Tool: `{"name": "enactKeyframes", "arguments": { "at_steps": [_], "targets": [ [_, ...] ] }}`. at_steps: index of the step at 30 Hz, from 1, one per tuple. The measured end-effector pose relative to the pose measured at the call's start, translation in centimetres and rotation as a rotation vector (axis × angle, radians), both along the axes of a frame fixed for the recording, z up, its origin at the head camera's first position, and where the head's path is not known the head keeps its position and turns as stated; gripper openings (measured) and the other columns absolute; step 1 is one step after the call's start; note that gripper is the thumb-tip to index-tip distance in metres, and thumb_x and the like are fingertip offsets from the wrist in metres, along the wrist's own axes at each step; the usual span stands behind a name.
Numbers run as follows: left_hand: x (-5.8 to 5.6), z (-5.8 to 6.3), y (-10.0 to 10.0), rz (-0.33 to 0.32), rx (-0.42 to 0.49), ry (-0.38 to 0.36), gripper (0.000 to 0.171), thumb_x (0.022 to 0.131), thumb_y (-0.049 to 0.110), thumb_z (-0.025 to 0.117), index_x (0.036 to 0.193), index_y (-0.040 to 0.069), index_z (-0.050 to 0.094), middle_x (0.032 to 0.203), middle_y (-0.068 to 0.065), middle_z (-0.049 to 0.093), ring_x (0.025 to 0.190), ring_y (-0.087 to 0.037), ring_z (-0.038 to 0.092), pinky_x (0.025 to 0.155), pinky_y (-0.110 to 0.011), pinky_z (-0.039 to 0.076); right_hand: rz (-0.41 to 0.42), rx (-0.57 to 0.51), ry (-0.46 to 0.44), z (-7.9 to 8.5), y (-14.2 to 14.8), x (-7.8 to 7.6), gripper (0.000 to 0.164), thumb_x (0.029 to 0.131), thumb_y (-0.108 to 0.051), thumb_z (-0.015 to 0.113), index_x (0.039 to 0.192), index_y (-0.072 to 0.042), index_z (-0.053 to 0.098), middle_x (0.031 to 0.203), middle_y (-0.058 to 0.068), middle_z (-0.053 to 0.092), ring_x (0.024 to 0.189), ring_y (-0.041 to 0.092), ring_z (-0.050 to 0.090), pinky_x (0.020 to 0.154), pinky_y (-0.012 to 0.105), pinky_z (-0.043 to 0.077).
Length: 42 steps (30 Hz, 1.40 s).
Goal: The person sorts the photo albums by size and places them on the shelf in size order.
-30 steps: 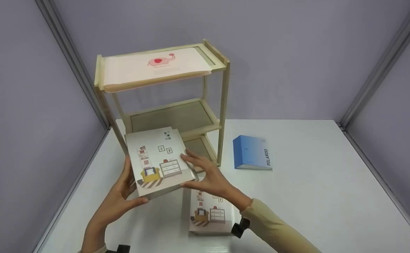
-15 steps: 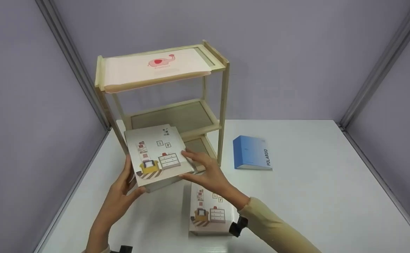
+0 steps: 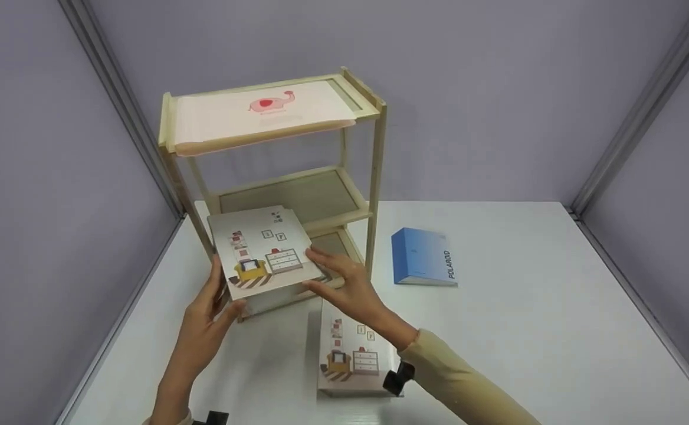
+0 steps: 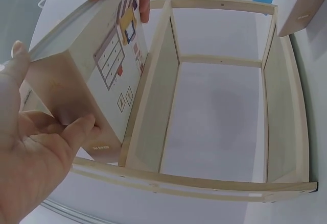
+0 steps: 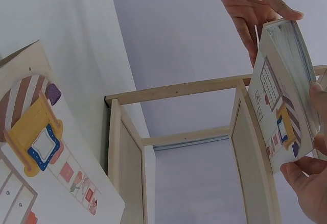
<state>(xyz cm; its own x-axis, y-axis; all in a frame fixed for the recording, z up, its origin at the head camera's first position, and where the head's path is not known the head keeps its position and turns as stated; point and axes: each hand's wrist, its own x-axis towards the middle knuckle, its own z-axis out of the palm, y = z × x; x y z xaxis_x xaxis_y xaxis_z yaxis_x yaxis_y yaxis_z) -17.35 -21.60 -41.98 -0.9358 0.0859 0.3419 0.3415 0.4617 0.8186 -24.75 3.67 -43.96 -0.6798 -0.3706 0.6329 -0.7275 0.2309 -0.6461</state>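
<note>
Both hands hold a thick book with a white cover showing a yellow armchair and a drawer chest. It is tilted at the front left of a small wooden shelf, overlapping the middle board. My left hand grips its left side, thumb at the near corner; in the left wrist view, bent fingers of the left hand lie against the brownish spine. At the opposite side, my right hand holds the edge between thumb and fingers. The right wrist view shows page edges of the book beside the right hand.
A matching book lies on the white table below the right forearm. To the right of the shelf sits a blue box-like item marked POLAROID. A white sheet with a pink elephant covers the shelf top. Grey walls enclose the table.
The held book has moved slightly up and away, closer to the middle board, and both hands have moved along with it. Shelf, second book and blue item stay in place.
</note>
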Motion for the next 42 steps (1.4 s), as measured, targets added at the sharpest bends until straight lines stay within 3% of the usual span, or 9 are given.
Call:
{"name": "enactKeyframes", "arguments": {
  "at_steps": [5,9,16,25,33,42],
  "targets": [
    [-0.2,0.0,0.0,0.041,-0.010,0.048,0.072,0.093,0.015,0.056,0.149,0.020,0.011,0.154,-0.006,0.015,0.136,-0.027,0.030,0.100,-0.034,0.036,-0.009,0.058,0.014,0.3,-0.1,0.1,0.052,0.085,-0.017,0.068,0.132,-0.005,0.050,0.136,0.014,0.048,0.125,0.025,0.047,0.101,0.042,0.040],
    [-0.3,-0.1,0.1,0.053,-0.021,0.084,0.070,0.094,0.015,0.055,0.149,0.020,0.013,0.153,-0.009,0.018,0.134,-0.028,0.032,0.100,-0.032,0.036,-0.023,0.093,0.036,0.1,-0.1,-0.1,0.053,0.088,-0.028,0.063,0.136,-0.012,0.047,0.139,0.008,0.047,0.127,0.019,0.045,0.102,0.037,0.040],
    [-0.3,0.0,0.3,0.106,-0.037,0.109,0.068,0.093,0.016,0.057,0.148,0.016,0.017,0.152,-0.009,0.024,0.132,-0.026,0.037,0.099,-0.029,0.037,-0.049,0.108,0.022,0.5,-0.3,0.0,0.052,0.089,-0.032,0.062,0.135,-0.013,0.049,0.137,0.005,0.050,0.125,0.017,0.046,0.102,0.037,0.039],
    [-0.4,-0.2,0.6,0.174,-0.057,0.192,0.061,0.093,0.017,0.056,0.146,0.015,0.025,0.146,-0.011,0.035,0.126,-0.025,0.045,0.095,-0.028,0.041,-0.064,0.105,0.050,0.8,-0.6,-0.3,0.051,0.088,-0.031,0.064,0.133,-0.011,0.052,0.133,0.003,0.053,0.120,0.016,0.050,0.099,0.037,0.042],
    [-0.5,-0.2,0.9,0.231,-0.129,0.249,0.060,0.093,0.020,0.056,0.145,0.008,0.028,0.144,-0.016,0.036,0.123,-0.029,0.048,0.093,-0.026,0.042,-0.059,0.082,0.017,0.7,-0.8,-0.6,0.049,0.088,-0.030,0.063,0.132,-0.011,0.053,0.133,0.005,0.053,0.123,0.017,0.049,0.101,0.038,0.041],
    [-0.7,0.1,1.3,0.271,-0.152,0.308,0.056,0.092,0.018,0.058,0.141,0.003,0.034,0.139,-0.019,0.044,0.119,-0.031,0.052,0.091,-0.027,0.044,-0.082,0.066,0.019,1.2,-1.1,-0.8,0.044,0.087,-0.033,0.062,0.126,-0.012,0.058,0.125,0.003,0.058,0.115,0.016,0.054,0.095,0.034,0.046]
  ]
}}
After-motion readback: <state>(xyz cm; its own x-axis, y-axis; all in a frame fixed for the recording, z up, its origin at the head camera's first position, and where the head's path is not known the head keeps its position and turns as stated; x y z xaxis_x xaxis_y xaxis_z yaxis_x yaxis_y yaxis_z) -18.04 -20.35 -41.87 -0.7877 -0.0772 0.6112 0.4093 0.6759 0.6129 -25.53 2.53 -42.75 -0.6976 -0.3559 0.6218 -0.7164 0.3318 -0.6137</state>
